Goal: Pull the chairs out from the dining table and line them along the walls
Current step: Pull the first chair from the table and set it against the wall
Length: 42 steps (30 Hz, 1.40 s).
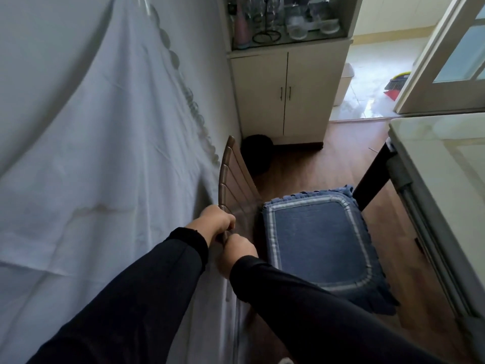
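Note:
A wooden chair (233, 177) with a slatted brown back and a blue seat cushion (320, 240) stands with its back against the white sheet (105, 153) that hangs over the left wall. My left hand (219, 220) and my right hand (237, 252) both grip the near end of the chair's top rail, close together. Black sleeves cover both arms. The dining table (446, 164), with a pale glossy top and a dark leg, is at the right, a short gap from the chair's seat.
A beige cabinet (286, 95) with glassware on its shelf stands ahead against the wall. A dark round bin (256, 153) sits at its foot beside the chair. An open doorway (372, 82) leads to a tiled room with a red dustpan. Wooden floor runs between chair and table.

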Tool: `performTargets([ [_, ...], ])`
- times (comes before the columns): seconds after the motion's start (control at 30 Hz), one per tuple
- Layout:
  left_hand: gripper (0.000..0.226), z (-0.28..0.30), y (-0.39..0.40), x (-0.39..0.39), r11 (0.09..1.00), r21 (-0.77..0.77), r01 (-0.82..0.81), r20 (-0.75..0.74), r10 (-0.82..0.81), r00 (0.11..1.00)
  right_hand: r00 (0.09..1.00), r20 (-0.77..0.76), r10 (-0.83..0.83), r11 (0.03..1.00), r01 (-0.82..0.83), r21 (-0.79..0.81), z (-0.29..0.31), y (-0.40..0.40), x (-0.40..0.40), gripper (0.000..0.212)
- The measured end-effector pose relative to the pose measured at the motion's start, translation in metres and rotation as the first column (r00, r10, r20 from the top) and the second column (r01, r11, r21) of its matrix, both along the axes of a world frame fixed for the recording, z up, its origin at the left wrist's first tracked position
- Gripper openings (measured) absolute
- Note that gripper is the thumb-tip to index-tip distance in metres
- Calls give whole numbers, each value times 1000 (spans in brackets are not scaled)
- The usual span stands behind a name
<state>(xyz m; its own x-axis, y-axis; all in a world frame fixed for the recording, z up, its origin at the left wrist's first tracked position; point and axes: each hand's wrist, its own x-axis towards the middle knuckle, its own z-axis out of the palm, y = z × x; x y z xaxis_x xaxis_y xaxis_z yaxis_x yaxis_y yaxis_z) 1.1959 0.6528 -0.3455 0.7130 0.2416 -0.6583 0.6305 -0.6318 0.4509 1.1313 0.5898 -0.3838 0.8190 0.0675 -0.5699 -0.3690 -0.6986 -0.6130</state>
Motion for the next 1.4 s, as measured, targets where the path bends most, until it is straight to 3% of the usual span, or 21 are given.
performTargets([
  [0.33, 30, -4, 28, 6, 990, 138, 3, 24, -7, 1000, 999, -44, -19, 997, 22, 72, -1, 32, 5, 35],
  [0.5, 36, -7, 25, 7, 952, 304, 43, 7, -47, 999, 994, 6, 111, 994, -111, 23, 3, 29, 3, 34],
  [0.57, 38, -8, 21, 6, 935, 356, -15, 53, -4, 999, 989, -4, 147, 988, -147, 39, 4, 26, 3, 38],
  [0.67, 39, -10, 6, -2, 924, 307, -226, 235, 156, 959, 975, -14, 220, 974, -219, 63, 4, 16, -2, 49],
  [0.77, 44, -6, -6, -6, 921, 271, -281, 431, 145, 891, 994, -10, 108, 991, -107, 79, 9, -6, -5, 51],
  [0.9, 66, -1, -31, -10, 934, 313, -171, 552, -33, 833, 984, 38, -171, 979, 166, 115, 22, -54, -8, 51],
  [1.03, 65, 11, -76, -32, 958, 271, -92, 542, -74, 837, 953, 97, -288, 953, 274, 132, 39, -97, -24, 53],
  [1.23, 47, 39, -133, -74, 992, 80, -97, 466, 49, 883, 924, 131, -360, 926, 337, 168, 59, -147, -64, 57],
  [1.4, 49, 49, -170, -139, 995, 8, -95, 415, 83, 906, 905, 172, -389, 917, 362, 168, 67, -184, -118, 62],
])
